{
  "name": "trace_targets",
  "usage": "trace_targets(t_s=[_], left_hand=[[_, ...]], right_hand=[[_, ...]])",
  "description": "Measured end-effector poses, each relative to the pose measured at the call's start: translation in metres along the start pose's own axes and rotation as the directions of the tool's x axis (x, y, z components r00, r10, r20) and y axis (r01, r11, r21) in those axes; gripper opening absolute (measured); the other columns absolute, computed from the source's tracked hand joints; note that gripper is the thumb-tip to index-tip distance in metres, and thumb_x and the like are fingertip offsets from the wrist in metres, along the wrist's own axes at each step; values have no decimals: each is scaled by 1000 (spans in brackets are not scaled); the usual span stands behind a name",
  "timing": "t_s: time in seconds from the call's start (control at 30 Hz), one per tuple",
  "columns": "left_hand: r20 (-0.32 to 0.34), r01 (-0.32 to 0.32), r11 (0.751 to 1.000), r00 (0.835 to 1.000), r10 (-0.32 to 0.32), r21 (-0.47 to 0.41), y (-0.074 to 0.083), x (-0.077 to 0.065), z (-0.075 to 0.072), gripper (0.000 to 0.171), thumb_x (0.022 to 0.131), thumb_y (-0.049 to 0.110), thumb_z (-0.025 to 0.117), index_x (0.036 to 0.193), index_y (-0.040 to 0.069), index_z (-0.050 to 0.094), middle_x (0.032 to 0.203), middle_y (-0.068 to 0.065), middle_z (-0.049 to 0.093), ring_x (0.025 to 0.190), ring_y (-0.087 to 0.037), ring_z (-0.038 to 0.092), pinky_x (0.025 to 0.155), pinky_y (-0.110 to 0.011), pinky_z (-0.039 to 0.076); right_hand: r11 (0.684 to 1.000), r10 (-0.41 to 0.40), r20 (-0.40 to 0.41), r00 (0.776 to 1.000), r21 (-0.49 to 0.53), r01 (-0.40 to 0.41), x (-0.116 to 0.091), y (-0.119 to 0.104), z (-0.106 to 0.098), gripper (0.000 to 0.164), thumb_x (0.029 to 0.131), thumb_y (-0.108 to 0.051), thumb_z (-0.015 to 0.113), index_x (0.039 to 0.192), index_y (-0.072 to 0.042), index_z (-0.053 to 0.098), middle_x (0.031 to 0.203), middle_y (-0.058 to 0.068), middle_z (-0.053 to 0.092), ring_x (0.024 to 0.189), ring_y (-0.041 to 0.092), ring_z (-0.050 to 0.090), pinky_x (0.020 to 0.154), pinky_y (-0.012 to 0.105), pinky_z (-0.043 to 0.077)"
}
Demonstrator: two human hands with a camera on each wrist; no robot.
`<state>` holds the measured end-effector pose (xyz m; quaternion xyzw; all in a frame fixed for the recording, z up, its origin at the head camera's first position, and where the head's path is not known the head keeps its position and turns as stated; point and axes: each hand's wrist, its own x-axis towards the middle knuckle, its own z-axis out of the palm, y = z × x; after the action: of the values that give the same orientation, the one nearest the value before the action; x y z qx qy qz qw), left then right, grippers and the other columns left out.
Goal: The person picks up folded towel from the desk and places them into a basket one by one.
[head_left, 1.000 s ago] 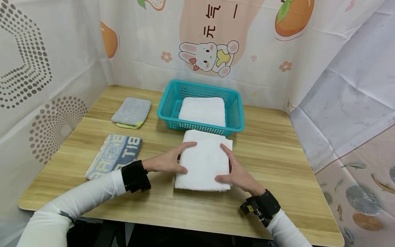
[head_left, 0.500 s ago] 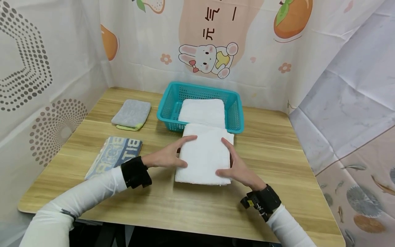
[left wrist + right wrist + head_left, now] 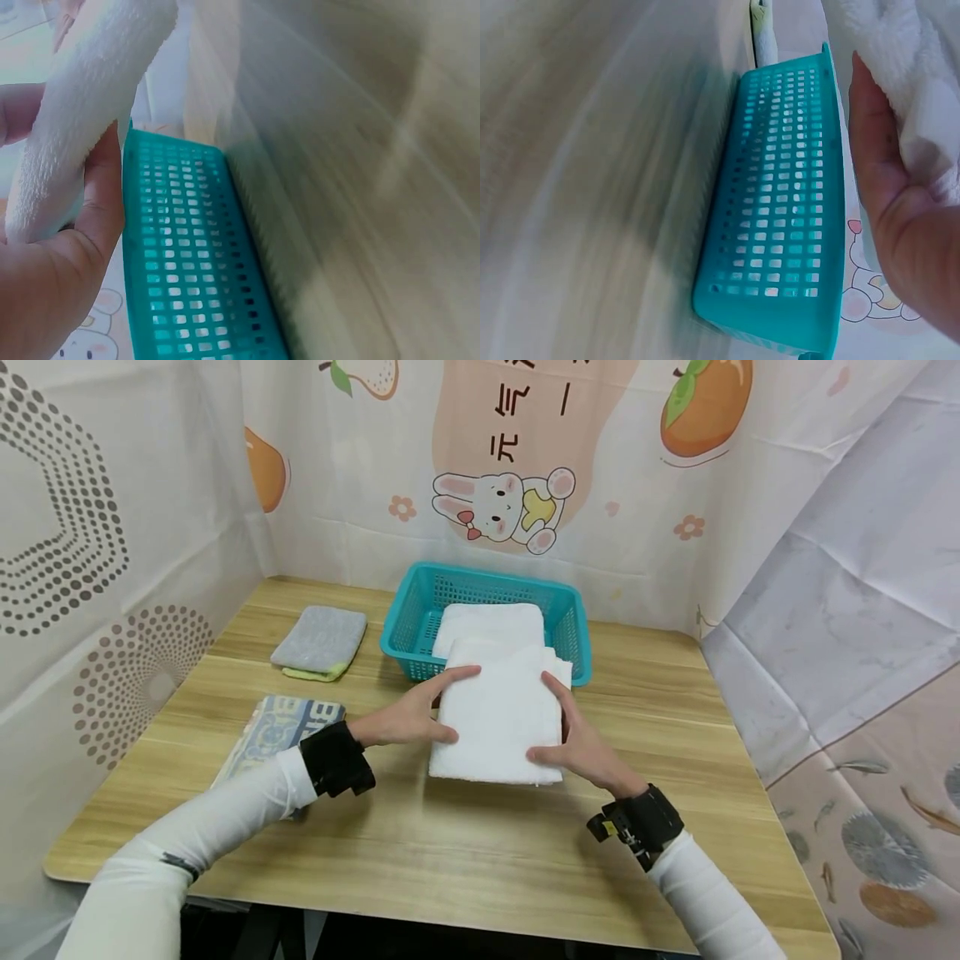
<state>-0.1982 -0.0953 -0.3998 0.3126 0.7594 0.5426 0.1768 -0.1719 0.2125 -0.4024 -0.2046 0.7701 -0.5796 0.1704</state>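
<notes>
Towel (image 3: 498, 718) between both hands (image 3: 401, 720) (image 3: 590, 752), above the wooden table (image 3: 480, 856).

At 4 o'clock the right hand (image 3: 919, 240) grips a fluffy white towel (image 3: 896, 45), bunched toward 2 o'clock. A teal perforated basket (image 3: 780, 319) fills the middle, beside the blurred wood-grain desk (image 3: 592, 187) at 9 o'clock. Near 12 o'clock, a folded cloth (image 3: 763, 34) shows partly.
</notes>
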Motion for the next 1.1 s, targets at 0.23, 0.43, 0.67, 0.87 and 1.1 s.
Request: trace_targets(t_s=[0.23,0.43,0.67,0.87,1.1], left_hand=[[-10,14,1000,1000,-14,17,5,12,-13,93,85,2,75,158,26,23,160,-2,22,131,-25,39,104,-44,40],[-7,9,1000,1000,-8,11,4,24,-22,93,85,0,73,158,28,22,160,1,21,131,-23,35,107,-44,35],[-32,19,1000,999,-18,7,-1,33,-27,93,83,-6,68,158,25,22,160,-2,20,128,-26,33,104,-44,34],[-55,50,999,997,-49,21,1,40,-30,94,82,-7,66,158,28,22,159,-2,21,125,-26,35,100,-42,37],[-60,65,998,996,-65,-11,2,48,-35,92,81,-8,61,158,26,23,157,-4,21,124,-27,35,97,-40,38]], right_hand=[[1000,1,-16,1000,-7,-1,14,-7,-7,110,82,-7,81,159,-34,7,147,15,37,117,32,53,91,34,52],[999,3,-57,998,-33,-5,27,-8,-14,108,81,-5,80,159,-30,10,151,10,30,120,32,49,94,34,50],[998,22,-63,998,-52,-26,39,-8,-16,106,83,-7,80,159,-30,10,151,11,32,120,31,51,95,38,49],[999,15,-83,996,-40,-18,46,-9,-19,106,82,-2,79,160,-27,10,151,11,31,122,31,49,96,36,48],[998,17,-83,996,-55,-21,55,-8,-24,106,82,-3,79,160,-25,9,153,12,28,124,31,46,99,39,46]])
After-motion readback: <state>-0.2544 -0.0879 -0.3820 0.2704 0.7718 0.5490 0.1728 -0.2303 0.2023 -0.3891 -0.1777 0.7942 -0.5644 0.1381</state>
